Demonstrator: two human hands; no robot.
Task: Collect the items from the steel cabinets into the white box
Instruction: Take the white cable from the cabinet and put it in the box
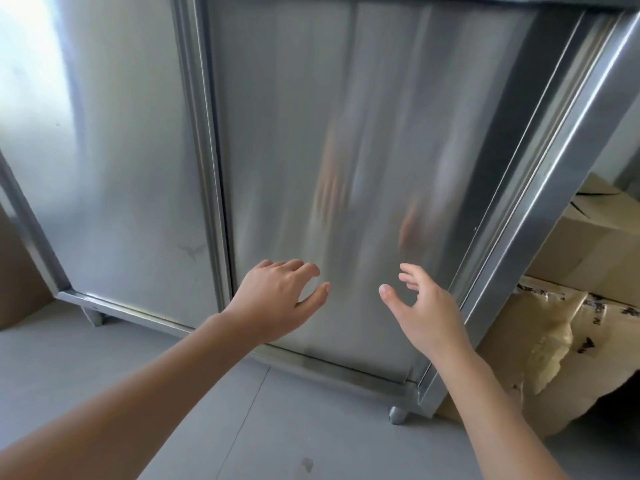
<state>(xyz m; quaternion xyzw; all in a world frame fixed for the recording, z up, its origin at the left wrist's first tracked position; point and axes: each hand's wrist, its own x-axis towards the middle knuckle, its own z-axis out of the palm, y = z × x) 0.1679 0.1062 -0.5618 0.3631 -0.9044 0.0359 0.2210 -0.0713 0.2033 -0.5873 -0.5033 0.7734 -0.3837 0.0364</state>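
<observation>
A steel cabinet [363, 98] fills the head view, seen from above, with both sliding doors closed. The left door panel [121, 150] and the right door panel [398, 161] meet at a vertical steel edge [204, 150]. My left hand [277, 299] hovers in front of the lower part of the right door, fingers spread and curled, holding nothing. Beside it my right hand [422, 306] is also empty with fingers apart, close to the same door. Both hands are mirrored faintly in the steel. No white box and no cabinet contents are visible.
Cardboard boxes [595, 244] and torn cardboard [554, 348] lie to the right of the cabinet. A brown box [17, 271] stands at the far left. The cabinet rests on short feet [398, 415] on a grey floor [277, 427].
</observation>
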